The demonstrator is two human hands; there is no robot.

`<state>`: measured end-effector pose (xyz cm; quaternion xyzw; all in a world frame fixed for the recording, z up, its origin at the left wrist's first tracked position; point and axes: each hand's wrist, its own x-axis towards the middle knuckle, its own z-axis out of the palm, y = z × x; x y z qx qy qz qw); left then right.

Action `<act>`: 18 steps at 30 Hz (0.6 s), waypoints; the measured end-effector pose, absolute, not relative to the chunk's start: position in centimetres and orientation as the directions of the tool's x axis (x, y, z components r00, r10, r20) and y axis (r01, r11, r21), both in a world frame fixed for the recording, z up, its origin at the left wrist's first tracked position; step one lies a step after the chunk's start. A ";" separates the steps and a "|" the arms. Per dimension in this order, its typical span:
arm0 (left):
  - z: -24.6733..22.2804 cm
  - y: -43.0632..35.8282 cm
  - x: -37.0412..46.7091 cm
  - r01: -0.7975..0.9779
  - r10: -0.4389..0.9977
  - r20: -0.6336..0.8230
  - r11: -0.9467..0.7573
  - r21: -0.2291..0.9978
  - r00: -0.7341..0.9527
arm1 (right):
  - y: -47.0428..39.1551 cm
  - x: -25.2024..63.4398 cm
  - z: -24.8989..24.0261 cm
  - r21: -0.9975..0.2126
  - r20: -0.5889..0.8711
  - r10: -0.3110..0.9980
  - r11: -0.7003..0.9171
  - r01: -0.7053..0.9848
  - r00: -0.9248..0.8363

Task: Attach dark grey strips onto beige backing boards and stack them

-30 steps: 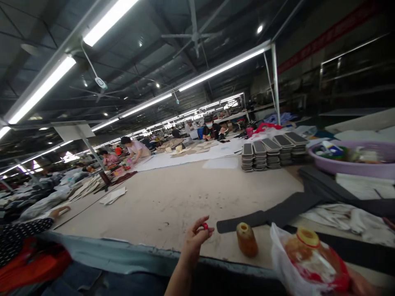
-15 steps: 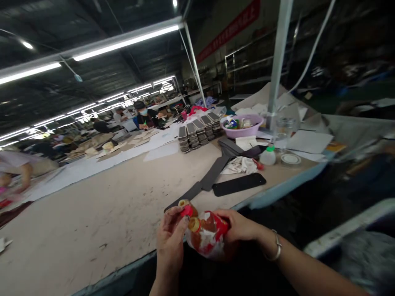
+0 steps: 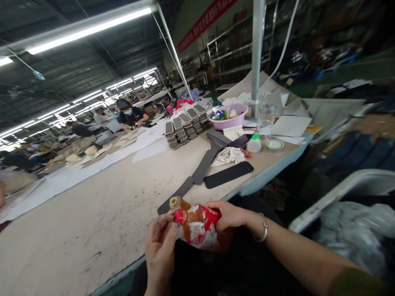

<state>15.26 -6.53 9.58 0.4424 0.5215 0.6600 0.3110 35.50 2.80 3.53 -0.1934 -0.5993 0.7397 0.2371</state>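
A large bottle (image 3: 200, 230) with amber contents and a torn red-and-white label lies tilted at the table's front edge, its neck toward the left. My right hand (image 3: 226, 214) is wrapped round its body from the right. A red cap (image 3: 178, 216) sits at the mouth of the bottle, pinched between the thumb and fingers of my left hand (image 3: 162, 236). Just behind the neck stands a small amber bottle (image 3: 177, 202) with an open mouth. Beyond it, dark grey strips (image 3: 203, 166) and a black strip (image 3: 228, 174) lie on the table.
Stacks of grey-topped flat pieces (image 3: 187, 126) stand at the back of the table (image 3: 101, 201). To their right are a purple basin (image 3: 230, 120), a green-capped squeeze bottle (image 3: 254, 143), a glass jar (image 3: 267, 117), a round lid (image 3: 274, 145) and a white cloth (image 3: 228, 156). A metal post (image 3: 256, 57) rises behind.
The red cap has moved from beside the open bottle mouth onto it, carried by my left hand. The view has shifted, so the table things appear further left.
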 end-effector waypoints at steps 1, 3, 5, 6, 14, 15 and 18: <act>9.6 -6.6 15.1 0.116 0.869 0.270 -0.244 0.963 -0.415 | 2.8 35.5 3.5 -0.980 -0.012 0.586 -0.166 -0.106 -0.810; 10.0 -6.7 14.9 0.247 0.879 0.287 -0.203 0.948 -0.381 | 2.7 35.5 3.5 -0.983 -0.033 0.590 -0.165 -0.080 -0.806; 10.5 -6.8 14.4 0.361 0.910 0.282 -0.164 0.918 -0.303 | 2.7 35.6 3.5 -0.984 -0.055 0.592 -0.168 -0.057 -0.804; 10.8 -6.8 14.2 0.406 0.926 0.271 -0.148 0.902 -0.264 | 2.7 35.6 3.5 -0.985 -0.066 0.592 -0.169 -0.043 -0.803; 11.8 -6.7 12.7 0.650 0.949 0.282 -0.126 0.750 -0.141 | 2.8 35.4 2.9 -0.993 -0.097 0.595 -0.117 0.033 -0.798; 12.0 -6.6 12.6 0.672 0.947 0.296 -0.138 0.727 -0.125 | 2.9 35.4 2.8 -0.993 -0.100 0.593 -0.110 0.042 -0.799; 12.4 -6.4 12.7 0.706 0.944 0.327 -0.198 0.680 -0.050 | 2.9 35.3 2.6 -0.992 -0.116 0.586 -0.114 0.060 -0.802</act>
